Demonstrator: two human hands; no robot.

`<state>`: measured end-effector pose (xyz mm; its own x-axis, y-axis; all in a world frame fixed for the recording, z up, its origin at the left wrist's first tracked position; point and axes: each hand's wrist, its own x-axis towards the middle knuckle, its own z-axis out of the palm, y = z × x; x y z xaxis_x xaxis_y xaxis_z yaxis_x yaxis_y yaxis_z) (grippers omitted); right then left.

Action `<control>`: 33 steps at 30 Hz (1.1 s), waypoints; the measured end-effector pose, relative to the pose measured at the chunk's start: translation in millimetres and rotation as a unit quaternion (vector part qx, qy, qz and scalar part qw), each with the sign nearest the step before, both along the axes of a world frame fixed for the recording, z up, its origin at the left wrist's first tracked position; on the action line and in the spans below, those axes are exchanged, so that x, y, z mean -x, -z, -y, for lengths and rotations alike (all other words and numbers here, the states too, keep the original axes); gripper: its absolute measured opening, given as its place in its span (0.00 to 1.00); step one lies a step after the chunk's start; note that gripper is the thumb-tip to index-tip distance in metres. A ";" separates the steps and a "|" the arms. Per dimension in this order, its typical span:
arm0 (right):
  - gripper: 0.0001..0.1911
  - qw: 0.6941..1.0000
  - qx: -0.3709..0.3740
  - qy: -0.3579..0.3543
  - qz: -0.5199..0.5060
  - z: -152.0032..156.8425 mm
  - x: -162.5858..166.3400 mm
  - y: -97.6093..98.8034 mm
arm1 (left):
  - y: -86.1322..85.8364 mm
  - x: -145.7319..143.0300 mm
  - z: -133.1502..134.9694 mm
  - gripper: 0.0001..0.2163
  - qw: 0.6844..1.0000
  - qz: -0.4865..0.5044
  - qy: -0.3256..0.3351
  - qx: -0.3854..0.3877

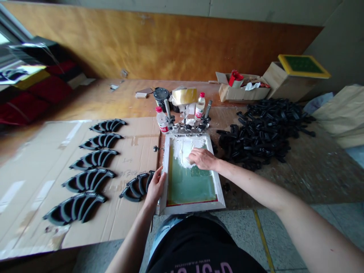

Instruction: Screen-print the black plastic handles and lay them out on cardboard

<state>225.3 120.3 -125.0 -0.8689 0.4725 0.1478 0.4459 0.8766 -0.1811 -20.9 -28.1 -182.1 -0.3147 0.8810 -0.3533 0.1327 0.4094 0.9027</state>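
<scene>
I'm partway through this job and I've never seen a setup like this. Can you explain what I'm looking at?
There is no robot here: a person works with two bare hands. The single picture comes from a camera worn on their head, looking forward and down.

The left hand is at the left side of a pale frame. The right hand is over the frame's green screen, at a patch of white paste; whether it grips something is hard to tell.

To the left, curved black pieces lie in groups on cardboard. To the right is a heap of black parts. Two bottles with red caps stand beyond the frame.
</scene>
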 end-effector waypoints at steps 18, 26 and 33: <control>0.25 0.975 0.040 0.192 -0.101 -42.3 12.0 -30.3 | -49.1 5.7 0.9 0.34 0.999 0.035 -0.012 -0.013; 0.16 0.869 0.051 0.467 -0.157 -90.2 -69.0 -16.5 | -128.5 -5.2 -50.9 0.33 0.970 0.149 -0.064 -0.180; 0.17 0.953 0.103 0.269 -0.090 -12.3 -46.2 52.4 | -131.7 -33.6 -72.0 0.28 0.949 0.199 -0.108 -0.217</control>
